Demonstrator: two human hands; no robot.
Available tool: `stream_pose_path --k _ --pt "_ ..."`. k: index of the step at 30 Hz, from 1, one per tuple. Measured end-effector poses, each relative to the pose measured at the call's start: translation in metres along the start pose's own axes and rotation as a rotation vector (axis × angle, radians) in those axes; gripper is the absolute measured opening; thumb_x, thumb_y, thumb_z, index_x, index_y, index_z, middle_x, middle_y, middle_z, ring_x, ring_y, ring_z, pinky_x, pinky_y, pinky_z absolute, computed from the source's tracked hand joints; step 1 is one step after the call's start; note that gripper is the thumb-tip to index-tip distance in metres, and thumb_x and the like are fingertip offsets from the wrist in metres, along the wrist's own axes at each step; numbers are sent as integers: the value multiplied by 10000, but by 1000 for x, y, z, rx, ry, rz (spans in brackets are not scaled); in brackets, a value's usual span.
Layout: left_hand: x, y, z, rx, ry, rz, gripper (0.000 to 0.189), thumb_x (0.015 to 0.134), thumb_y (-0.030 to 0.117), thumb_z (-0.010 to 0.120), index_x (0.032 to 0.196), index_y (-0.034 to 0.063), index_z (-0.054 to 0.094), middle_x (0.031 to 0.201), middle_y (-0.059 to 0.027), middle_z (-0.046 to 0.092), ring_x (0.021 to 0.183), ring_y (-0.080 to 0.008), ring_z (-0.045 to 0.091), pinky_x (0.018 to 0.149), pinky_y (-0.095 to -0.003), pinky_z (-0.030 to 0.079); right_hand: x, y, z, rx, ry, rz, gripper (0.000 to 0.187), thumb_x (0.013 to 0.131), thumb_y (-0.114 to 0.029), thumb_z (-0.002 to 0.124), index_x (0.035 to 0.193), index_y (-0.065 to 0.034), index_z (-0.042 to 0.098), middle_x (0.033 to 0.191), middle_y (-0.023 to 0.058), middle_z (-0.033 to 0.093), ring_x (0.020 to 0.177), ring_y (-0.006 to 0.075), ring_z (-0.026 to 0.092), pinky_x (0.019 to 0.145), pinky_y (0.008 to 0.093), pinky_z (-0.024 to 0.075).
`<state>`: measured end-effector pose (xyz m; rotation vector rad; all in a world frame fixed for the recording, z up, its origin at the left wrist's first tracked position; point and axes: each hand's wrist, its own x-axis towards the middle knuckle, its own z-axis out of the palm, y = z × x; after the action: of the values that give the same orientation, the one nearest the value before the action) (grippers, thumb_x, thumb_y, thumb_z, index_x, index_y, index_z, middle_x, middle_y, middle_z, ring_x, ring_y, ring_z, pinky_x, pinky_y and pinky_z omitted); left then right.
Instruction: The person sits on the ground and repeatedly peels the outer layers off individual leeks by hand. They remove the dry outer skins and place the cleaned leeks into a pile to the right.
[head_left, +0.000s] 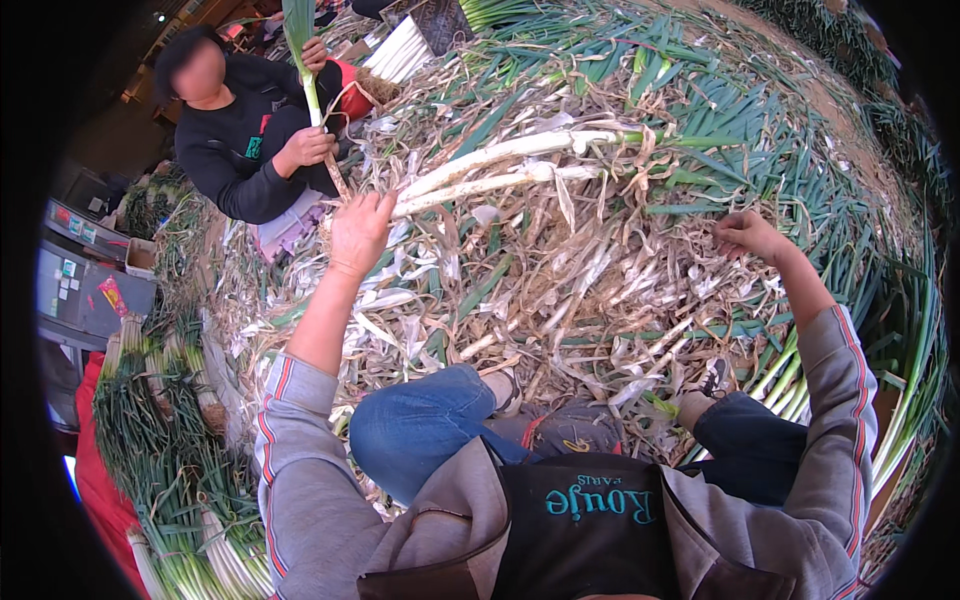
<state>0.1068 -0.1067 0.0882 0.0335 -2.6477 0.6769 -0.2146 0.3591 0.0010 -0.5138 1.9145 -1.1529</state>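
Observation:
My left hand (361, 231) is closed round the lower ends of long white leek-like onion stalks (510, 150), held out over the heap towards the right. Their green tops reach the leaves at upper right. Away from the stalks, my right hand (739, 234) hovers over dry peelings (600, 277), its fingers curled and partly hidden; whether it pinches a scrap of leaf I cannot tell. Torn husks and loose leaves cover the ground before my crossed legs.
A co-worker (247, 142) sits at upper left, holding a green-topped stalk (311, 97) upright. Bundled onions (172, 465) lie at lower left, and peeled white stalks (401, 49) at the top. Green leaves (720, 105) pile at the right. Grey cabinets (82, 277) stand far left.

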Motion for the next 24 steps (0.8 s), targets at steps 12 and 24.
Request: stream_pose_path --k 12,24 --pt "-47 32 69 -118 110 -11 284 665 130 526 945 99 562 731 8 469 728 -145 481 582 -262 399 175 -29 170 1201 320 106 620 738 -491 599 1146 -51 444 1152 156 422 934 282 499 797 366 449" --pt "-136 69 109 -434 -517 112 417 712 140 546 1124 130 484 887 -67 519 839 -225 524 699 -329 445 163 -128 81 1083 724 -479 285 768 -175 641 1012 -78 530 898 37 578 778 171 581 605 308 517"
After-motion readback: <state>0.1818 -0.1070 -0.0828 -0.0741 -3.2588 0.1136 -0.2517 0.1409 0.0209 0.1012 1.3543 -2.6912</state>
